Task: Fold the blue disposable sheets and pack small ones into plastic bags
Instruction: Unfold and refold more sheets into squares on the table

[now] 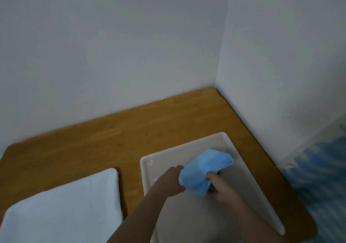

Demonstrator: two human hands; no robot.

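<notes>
Head camera view, looking down at a wooden table [142, 123] pushed into the corner of two pale walls [112, 36]. Toward the right of the table sat a shallow white tray [249, 190] with a low raised rim; its near end ran out of the bottom of the picture. Over the middle of the tray was a folded blue disposable sheet [203, 169], bunched into a thick, soft wad, and both of the person's bare hands were at it. The right hand [222, 184] gripped the sheet's near right edge, thumb lying on top of the blue material and the other fingers tucked out of sight beneath it. The left hand [173, 180] met the sheet's left edge, but the sheet covered its fingertips, so I could not tell whether those fingers were curled round the material or only lying against it. Whether the sheet rested on the tray floor or was lifted slightly above it could not be told either. A few small white specks lay near the tray's far left corner. On the left of the table, well apart from the tray, lay a white folded cloth or pad [61, 207] with rounded corners, cut off by the bottom and left edges. At the far right, beyond the table's edge, a streaked blue-and-white patch [322, 167] was too blurred to identify. Both forearms entered from the bottom of the picture
</notes>
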